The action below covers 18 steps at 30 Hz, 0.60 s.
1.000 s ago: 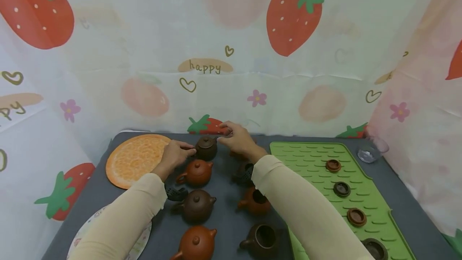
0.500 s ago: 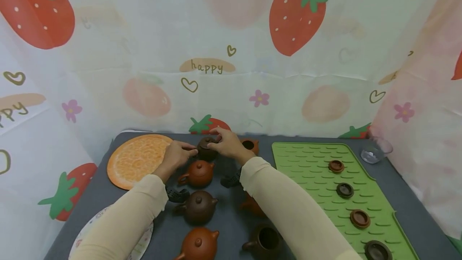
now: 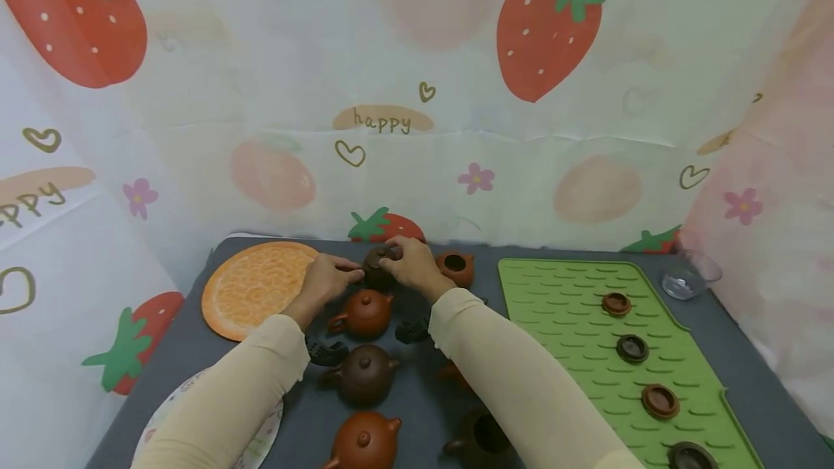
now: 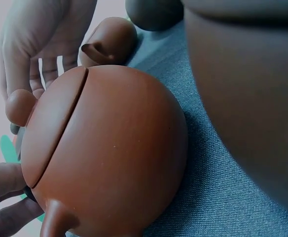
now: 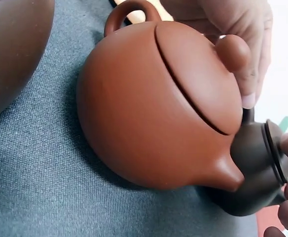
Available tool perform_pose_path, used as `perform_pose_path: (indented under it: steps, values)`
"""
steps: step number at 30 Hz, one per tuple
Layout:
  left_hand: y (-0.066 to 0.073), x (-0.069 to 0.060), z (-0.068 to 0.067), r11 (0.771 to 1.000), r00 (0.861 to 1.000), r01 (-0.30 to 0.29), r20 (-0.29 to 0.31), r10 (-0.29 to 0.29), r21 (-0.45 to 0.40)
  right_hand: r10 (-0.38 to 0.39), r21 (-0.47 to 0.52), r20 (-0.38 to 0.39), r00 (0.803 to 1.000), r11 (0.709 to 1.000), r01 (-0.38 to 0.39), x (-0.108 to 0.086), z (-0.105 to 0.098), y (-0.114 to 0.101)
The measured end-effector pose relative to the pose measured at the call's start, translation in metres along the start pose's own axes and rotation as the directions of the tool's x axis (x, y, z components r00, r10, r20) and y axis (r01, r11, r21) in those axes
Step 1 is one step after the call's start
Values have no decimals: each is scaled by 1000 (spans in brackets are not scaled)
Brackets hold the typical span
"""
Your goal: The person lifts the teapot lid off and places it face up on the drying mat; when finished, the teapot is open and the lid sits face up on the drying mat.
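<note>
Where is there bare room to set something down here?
The green mat is bare between the right sleeve and its lids. The orange disc is free except beside the left hand. It's crowded among the teapots, most around the far dark teapot, touched by the right hand.

Over at the back, the right hand (image 3: 415, 266) is masking part of the far dark teapot (image 3: 374, 273)! The right sleeve (image 3: 521, 368) is hiding most of an orange pot (image 3: 455, 375), the left sleeve (image 3: 231, 382) is blocking much of the floral plate (image 3: 268, 431), and the head view's bottom edge is slicing into the nearest orange teapot (image 3: 366, 444).
</note>
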<state>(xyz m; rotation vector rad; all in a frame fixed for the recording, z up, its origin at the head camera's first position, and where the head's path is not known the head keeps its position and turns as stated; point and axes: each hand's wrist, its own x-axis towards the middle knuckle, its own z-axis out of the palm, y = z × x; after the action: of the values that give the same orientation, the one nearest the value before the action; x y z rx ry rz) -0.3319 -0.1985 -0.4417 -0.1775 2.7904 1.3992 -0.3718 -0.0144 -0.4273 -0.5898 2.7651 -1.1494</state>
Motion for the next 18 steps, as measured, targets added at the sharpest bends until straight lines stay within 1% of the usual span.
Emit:
perform_pose_path:
  steps: [6, 12, 18]
  values:
    - [1, 0, -1, 1000, 1000, -9, -18, 9, 15, -58, -58, -20, 998, 997, 57, 3, 3, -4]
    - [2, 0, -1, 1000, 1000, -11, -21, 11, 26, -60, -84, -38, 997, 995, 57, 8, 3, -5]
    - [0, 0, -1, 999, 1000, -12, -13, 13, 39, -65, -93, -51, 997, 994, 60, 12, 3, -3]
